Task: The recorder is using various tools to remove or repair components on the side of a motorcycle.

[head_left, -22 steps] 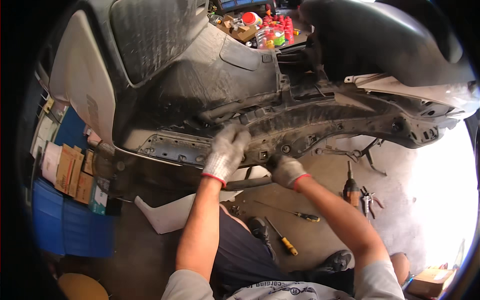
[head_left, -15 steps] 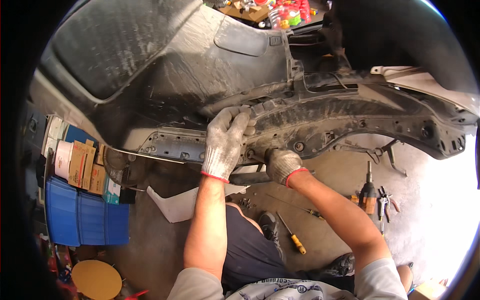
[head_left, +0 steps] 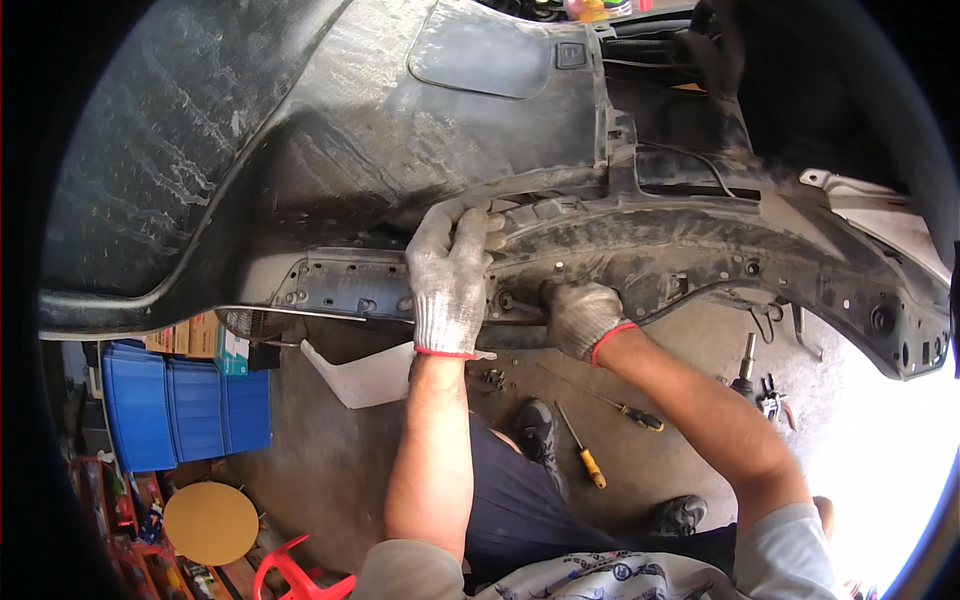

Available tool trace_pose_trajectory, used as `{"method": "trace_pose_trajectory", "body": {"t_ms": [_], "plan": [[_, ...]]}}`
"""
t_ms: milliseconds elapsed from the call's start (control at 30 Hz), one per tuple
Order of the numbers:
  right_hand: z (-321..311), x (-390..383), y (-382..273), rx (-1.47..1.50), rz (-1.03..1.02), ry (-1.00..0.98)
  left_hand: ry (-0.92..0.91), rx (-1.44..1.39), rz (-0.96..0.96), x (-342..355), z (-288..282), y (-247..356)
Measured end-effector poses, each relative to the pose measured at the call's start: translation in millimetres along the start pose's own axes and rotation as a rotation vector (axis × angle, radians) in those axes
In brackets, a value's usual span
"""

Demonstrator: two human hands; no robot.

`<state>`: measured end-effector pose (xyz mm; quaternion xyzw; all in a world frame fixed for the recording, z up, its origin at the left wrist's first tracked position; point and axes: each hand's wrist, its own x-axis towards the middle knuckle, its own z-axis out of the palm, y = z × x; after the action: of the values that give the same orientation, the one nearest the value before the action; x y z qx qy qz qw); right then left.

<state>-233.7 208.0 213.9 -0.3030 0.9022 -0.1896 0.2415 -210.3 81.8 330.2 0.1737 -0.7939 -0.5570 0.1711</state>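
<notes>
**A:** Head view, the only one I'm getting. What are the hands doing?

**B:** I'm watching the left hand (head_left: 450, 275) lying flat against the dirty black bumper (head_left: 700, 250), which is hanging over the person's lap. The gloved fingers (head_left: 465, 225) are spreading wide and curling over the upper edge, so I'd judge that hand is bracing the panel rather than gripping anything.

**A:** And the right?

**B:** The right hand (head_left: 583, 318) is sitting just beside it, lower, closing into a fist at the bumper's bottom lip, next to a fastener (head_left: 507, 299) in the metal bracket (head_left: 345, 290). Its fingers are wrapping tightly around something, but I can't tell whether that is a tool or the edge of the plastic; the glove is hiding it.

**A:** Why is the bumper sitting like that?

**B:** My guess is it's being steadied inside-up so the mounting points are facing the person, within reach of both hands.

**A:** Anything lying around?

**B:** On the floor (head_left: 330, 450) below, two screwdrivers (head_left: 582, 448) are lying near the shoe (head_left: 540, 435), pliers (head_left: 772, 395) are lying further right, and blue crates (head_left: 185, 410) are standing at the left by a round stool (head_left: 211, 522).
</notes>
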Motion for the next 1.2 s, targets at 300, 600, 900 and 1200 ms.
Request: {"method": "trace_pose_trajectory", "body": {"t_ms": [300, 600, 900, 1200], "plan": [[-24, 16, -9, 0.034, 0.020, -0.062, 0.045, -0.026, -0.032, -15, -10, 10], [-20, 18, -16, -0.076, 0.150, -0.205, -0.029, -0.043, -0.057, -5, 22, 1], [-44, 5, 22, 0.210, 0.009, -0.073, 0.080, 0.228, 0.007, -33, 68, -30], [112, -209, 23, 1.046, 0.584, -0.301, -0.181, 0.164, -0.371, -129, 58, -48]]}}
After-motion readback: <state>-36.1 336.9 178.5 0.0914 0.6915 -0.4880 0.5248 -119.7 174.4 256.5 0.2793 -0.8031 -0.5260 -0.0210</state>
